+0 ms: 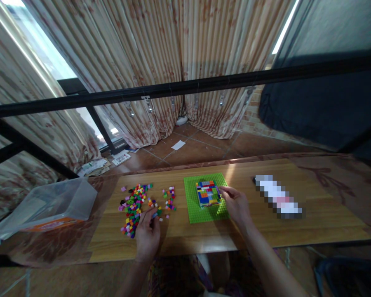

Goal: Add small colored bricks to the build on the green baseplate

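On a green baseplate (193, 216) sits a low, roughly square build of multicoloured toy bricks (207, 194). My right hand (237, 206) is at the right edge of this build, its thumb and index finger pinched together; whatever may be between them is too small to make out. To the left, my left hand (148, 233) is over the near side of a loose pile of small coloured bricks (136, 202). Its fingers are curled, with a blue brick (155, 215) showing at the fingertips. A smaller scatter of bricks (170, 198) lies between the pile and the baseplate.
Everything stands on a wood-grain board (179, 239). A clear plastic box (68, 202) lies at the far left. A blurred-out, long object (278, 196) rests on the right. Behind the table runs a black metal bar (185, 87), with curtains (142, 49) beyond.
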Action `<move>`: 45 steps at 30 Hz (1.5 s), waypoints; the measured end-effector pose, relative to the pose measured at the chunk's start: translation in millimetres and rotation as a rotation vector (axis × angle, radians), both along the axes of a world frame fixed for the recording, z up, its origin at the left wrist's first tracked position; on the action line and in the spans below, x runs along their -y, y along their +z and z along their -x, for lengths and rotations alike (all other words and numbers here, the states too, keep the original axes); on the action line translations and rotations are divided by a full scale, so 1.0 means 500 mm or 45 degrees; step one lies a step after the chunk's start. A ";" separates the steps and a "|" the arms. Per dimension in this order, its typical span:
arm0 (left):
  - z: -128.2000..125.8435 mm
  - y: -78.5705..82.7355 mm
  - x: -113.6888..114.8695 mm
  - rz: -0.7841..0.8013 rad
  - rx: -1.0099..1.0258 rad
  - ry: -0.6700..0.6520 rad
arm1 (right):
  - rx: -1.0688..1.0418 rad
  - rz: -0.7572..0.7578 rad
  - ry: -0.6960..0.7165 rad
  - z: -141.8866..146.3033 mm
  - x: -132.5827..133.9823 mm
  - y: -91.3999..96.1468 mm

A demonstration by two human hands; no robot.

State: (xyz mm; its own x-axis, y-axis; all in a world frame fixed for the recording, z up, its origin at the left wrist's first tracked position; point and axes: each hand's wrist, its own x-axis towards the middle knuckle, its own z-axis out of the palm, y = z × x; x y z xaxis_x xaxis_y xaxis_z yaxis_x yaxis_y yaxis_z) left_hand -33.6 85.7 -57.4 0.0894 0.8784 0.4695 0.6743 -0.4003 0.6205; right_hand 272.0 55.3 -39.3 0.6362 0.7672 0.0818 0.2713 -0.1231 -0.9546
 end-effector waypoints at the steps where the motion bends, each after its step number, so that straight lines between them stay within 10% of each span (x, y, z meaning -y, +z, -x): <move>1: 0.000 0.000 0.000 -0.002 -0.001 0.000 | -0.076 -0.025 -0.008 -0.001 -0.003 -0.002; 11: 0.000 -0.002 -0.001 0.016 -0.002 0.013 | -0.318 -0.037 -0.032 0.002 -0.018 -0.016; 33: -0.003 -0.002 0.002 -0.002 0.001 -0.009 | 0.416 0.159 0.041 0.003 -0.003 0.017; 45: -0.010 0.006 0.013 0.023 0.067 0.013 | -0.009 -0.122 -0.244 0.009 0.068 -0.010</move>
